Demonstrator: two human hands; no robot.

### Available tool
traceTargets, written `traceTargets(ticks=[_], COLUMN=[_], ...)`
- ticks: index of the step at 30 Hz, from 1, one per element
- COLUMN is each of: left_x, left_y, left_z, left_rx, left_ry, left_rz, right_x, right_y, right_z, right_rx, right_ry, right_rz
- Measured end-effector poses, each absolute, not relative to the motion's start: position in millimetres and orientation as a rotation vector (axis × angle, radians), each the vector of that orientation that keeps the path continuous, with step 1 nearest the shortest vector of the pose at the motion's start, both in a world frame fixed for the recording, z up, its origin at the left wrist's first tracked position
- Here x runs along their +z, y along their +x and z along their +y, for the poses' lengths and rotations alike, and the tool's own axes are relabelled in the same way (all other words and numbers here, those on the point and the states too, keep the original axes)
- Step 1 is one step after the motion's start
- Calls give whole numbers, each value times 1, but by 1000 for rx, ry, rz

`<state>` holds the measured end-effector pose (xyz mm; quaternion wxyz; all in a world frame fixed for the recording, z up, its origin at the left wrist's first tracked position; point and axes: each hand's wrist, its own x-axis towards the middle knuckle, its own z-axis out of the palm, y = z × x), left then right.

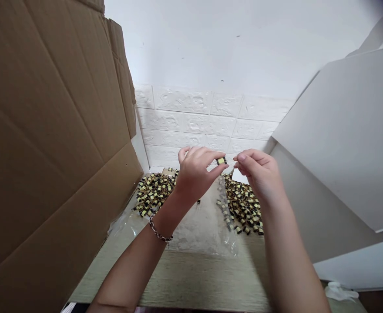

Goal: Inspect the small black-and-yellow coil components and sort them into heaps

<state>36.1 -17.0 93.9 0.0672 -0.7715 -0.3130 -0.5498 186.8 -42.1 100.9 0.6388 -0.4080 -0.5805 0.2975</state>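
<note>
My left hand (194, 174) is raised above the pile, pinching a small black-and-yellow coil component (221, 161) between thumb and fingers. This part looks like a miniature transformer. My right hand (258, 174) is just right of it, with fingertips closed together and nothing visible in them. Below my hands lie a left heap of similar components (154, 194) and a right heap (243, 206). A clear plastic bag (204, 226) lies between and partly under them, with a few components inside or against it.
A large brown cardboard flap (54, 143) rises along the left side. A white brick-textured wall (204, 121) stands behind the heaps, and a white panel (341, 130) slants in on the right. The heaps rest on a light wood-grain tabletop (185, 278).
</note>
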Motion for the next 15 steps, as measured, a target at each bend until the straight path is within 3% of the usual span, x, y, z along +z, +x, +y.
traceTargets(ticks=[15], left_x=[88], left_y=[39], left_z=[-14], left_rx=[-1562], left_ry=[-2258], left_rz=[-948], right_x=[95], right_y=[182], right_z=[-31], right_rx=[729], right_ry=[-992], right_rz=[-1285])
